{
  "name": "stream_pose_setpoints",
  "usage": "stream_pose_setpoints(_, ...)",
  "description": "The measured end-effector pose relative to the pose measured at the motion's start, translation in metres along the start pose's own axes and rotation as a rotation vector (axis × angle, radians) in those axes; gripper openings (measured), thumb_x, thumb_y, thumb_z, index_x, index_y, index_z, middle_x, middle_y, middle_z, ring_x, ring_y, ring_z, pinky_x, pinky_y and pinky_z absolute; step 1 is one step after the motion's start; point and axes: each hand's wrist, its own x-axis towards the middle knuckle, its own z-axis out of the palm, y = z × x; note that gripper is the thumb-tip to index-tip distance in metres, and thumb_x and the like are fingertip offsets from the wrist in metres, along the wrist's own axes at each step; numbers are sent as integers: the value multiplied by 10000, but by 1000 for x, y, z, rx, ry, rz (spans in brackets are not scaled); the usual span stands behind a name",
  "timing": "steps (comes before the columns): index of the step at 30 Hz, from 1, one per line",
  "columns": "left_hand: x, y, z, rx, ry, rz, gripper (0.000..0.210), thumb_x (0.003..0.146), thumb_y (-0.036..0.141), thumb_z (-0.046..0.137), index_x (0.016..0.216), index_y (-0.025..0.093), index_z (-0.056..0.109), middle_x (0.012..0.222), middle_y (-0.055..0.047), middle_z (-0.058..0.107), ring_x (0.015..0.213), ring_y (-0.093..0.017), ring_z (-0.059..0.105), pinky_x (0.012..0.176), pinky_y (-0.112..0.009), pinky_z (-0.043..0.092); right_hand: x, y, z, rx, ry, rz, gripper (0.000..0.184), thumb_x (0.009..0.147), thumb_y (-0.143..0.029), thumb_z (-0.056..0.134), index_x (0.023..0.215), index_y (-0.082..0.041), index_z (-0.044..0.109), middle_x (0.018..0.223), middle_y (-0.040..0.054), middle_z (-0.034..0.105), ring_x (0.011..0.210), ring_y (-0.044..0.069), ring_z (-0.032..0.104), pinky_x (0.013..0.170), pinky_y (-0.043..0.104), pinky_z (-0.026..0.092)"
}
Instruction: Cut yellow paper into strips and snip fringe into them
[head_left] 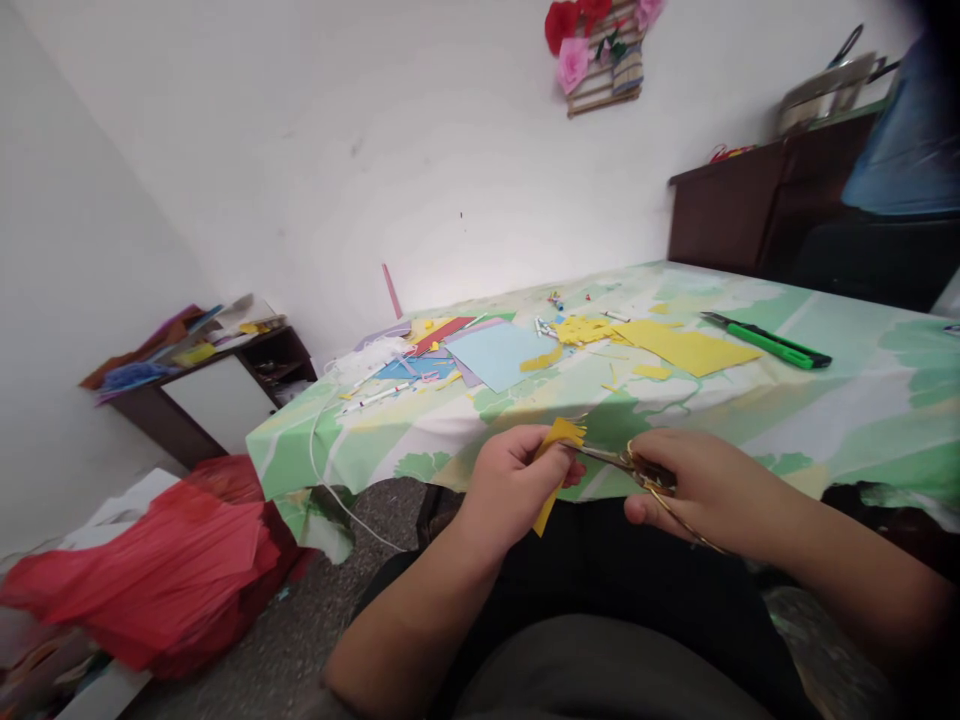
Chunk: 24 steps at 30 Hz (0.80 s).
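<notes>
Before the green table [862, 400], left hand [510, 490] pinches yellow paper [559, 440] (unlabelled), right hand [705, 490] grips scissors [622, 460].

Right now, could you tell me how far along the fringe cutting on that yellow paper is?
Done: one edge of the yellow strip in the left hand already shows cuts. In hand: the right hand works scissors at it. Left: the uncut yellow sheet on the table.

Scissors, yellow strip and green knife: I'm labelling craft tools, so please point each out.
scissors [643, 474], head view, the handle loop.
yellow paper strip [559, 436], head view, its fringed top.
green utility knife [772, 343], head view, mid-body.
</notes>
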Motion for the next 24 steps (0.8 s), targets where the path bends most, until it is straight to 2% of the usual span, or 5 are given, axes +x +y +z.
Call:
stream_pose_setpoints(7,1,-1,2,26,-45,30,165,736,250,521,623,150,587,550,28,561,527,-71,483,514,-178,373,-1,-2,-2,32,32,-33,435,726,-616,456,608,-200,411,574,-2,464,511,123,391,484,238,251)
stream_pose_setpoints(13,1,1,3,102,-50,87,209,745,220,503,558,150,566,542,28,551,526,-70,464,523,-184,362,-1,-2,-3,37,21,-25,419,739,-594,452,603,-199,416,580,2,472,520,127,403,485,235,248)
stream_pose_setpoints(24,1,-1,3,73,-50,57,218,749,259,516,569,147,565,552,19,553,540,-79,478,536,-188,378,3,-1,-1,27,-21,0,471,744,-639,401,571,-200,404,556,9,468,510,135,411,473,236,230)
